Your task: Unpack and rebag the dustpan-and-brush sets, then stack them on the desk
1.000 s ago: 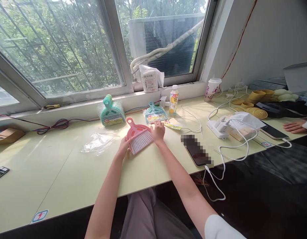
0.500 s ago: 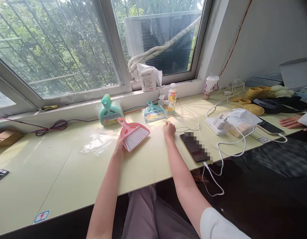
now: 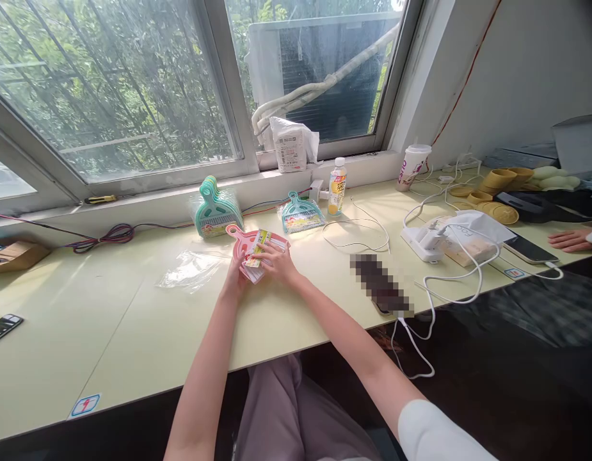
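Observation:
My left hand (image 3: pixel 235 271) is closed on the left edge of a pink dustpan (image 3: pixel 241 237), which has a white-bristled brush set into it. Across the front of the dustpan lies a yellow-green printed card (image 3: pixel 263 237). My right hand (image 3: pixel 279 261) grips this card, its fingers lying over the card and the brush. The bristles are partly hidden behind the card and fingers. Crumpled clear plastic wrap (image 3: pixel 190 271) lies on the table left of my left hand.
Behind stand several wrapped green dustpans (image 3: pixel 217 209) and a single teal dustpan set (image 3: pixel 301 212). A drink bottle (image 3: pixel 337 187), a phone (image 3: pixel 379 282) and a power strip (image 3: pixel 423 243) with white cables are on the right. A co-worker's hand (image 3: pixel 568 241) rests at the far right.
My right hand has moved left from the table onto the dustpan, and the printed card now lies across the brush. My left hand keeps its hold. The view has shifted slightly.

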A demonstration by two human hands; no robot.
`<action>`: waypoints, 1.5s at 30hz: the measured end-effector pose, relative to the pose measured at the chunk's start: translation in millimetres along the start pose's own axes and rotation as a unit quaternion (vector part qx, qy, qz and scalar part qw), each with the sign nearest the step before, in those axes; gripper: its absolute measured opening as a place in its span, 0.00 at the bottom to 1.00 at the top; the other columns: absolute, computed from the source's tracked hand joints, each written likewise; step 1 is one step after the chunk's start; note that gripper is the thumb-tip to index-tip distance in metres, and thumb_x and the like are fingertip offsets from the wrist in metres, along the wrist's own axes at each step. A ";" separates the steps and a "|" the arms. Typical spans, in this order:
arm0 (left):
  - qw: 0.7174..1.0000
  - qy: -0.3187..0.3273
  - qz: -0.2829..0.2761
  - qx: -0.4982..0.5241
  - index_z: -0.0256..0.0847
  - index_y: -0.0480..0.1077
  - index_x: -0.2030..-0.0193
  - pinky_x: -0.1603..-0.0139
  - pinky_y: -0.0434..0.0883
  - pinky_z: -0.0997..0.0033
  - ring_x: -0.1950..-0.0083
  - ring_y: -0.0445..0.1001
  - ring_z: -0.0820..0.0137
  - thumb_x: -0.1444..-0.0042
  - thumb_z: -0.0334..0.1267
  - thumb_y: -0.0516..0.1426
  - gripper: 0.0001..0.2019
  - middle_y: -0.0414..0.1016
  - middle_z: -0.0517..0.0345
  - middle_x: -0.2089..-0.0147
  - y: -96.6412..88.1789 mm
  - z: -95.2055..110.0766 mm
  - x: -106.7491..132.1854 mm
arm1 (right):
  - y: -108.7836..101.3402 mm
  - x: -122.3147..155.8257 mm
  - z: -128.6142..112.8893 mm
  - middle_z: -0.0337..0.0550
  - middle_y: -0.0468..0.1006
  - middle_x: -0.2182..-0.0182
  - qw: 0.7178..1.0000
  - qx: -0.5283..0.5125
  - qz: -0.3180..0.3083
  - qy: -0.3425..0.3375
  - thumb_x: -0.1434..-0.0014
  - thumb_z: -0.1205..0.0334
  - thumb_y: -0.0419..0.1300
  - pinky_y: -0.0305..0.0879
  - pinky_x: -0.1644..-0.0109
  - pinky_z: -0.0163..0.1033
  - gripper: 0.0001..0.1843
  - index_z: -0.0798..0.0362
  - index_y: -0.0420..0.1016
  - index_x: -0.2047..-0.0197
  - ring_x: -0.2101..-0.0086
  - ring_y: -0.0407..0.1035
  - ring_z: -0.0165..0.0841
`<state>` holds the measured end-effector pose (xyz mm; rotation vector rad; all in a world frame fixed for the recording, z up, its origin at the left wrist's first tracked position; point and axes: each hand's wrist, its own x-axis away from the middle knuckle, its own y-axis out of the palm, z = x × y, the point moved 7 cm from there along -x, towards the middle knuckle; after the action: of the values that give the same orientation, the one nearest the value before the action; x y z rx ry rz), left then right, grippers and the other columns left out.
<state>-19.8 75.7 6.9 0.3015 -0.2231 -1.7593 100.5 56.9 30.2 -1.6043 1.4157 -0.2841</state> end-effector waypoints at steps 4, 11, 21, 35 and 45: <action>1.000 0.007 0.024 0.002 0.44 0.62 0.40 0.50 0.74 0.59 0.45 0.71 0.56 0.51 0.41 0.62 0.30 0.70 0.48 0.42 -10.3 -0.5 -1.6 | -2.9 0.7 7.1 0.34 0.61 0.37 1.000 0.031 0.002 -0.004 0.36 0.53 0.51 0.21 0.36 0.65 0.17 0.34 0.69 0.44 0.37 0.51 0.41; 0.997 0.029 0.052 0.056 0.44 0.63 0.41 0.51 0.75 0.60 0.45 0.72 0.57 0.55 0.30 0.62 0.32 0.72 0.49 0.44 -23.0 0.8 -3.2 | -0.8 3.4 -2.4 0.39 0.62 0.38 0.998 0.051 0.021 -0.015 0.35 0.48 0.48 0.33 0.34 0.53 0.22 0.38 0.66 0.41 0.40 0.54 0.39; 0.998 0.057 0.008 0.034 0.45 0.59 0.37 0.41 0.68 0.54 0.41 0.68 0.56 0.53 0.33 0.62 0.34 0.69 0.50 0.41 -16.6 13.0 -2.0 | 31.6 -5.3 40.5 0.49 0.69 0.44 0.801 -0.559 0.051 0.207 0.41 0.52 0.57 0.66 0.45 0.46 0.31 0.50 0.54 0.38 0.48 0.68 0.38; 0.792 0.091 0.362 -0.482 0.41 0.70 0.46 0.40 0.62 0.49 0.38 0.61 0.55 0.40 0.40 0.47 0.19 0.68 0.45 0.42 -70.5 42.7 20.3 | 27.7 4.4 60.0 0.41 0.80 0.66 0.699 -0.650 0.123 0.271 0.52 0.71 0.64 0.75 0.63 0.36 0.11 0.54 0.71 0.64 0.69 0.76 0.32; 0.688 -0.003 0.245 -0.683 0.44 0.75 0.75 0.31 0.39 0.55 0.61 0.75 0.66 0.51 0.25 0.46 0.17 0.77 0.54 0.69 -72.7 28.2 10.0 | 23.8 6.5 64.0 0.41 0.81 0.66 0.696 -0.650 0.127 0.277 0.52 0.72 0.62 0.75 0.65 0.35 0.10 0.54 0.72 0.64 0.67 0.76 0.32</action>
<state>-98.2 80.6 10.1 -0.8024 0.9384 -0.9816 131.7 85.0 -24.0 -2.4610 2.5913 0.6481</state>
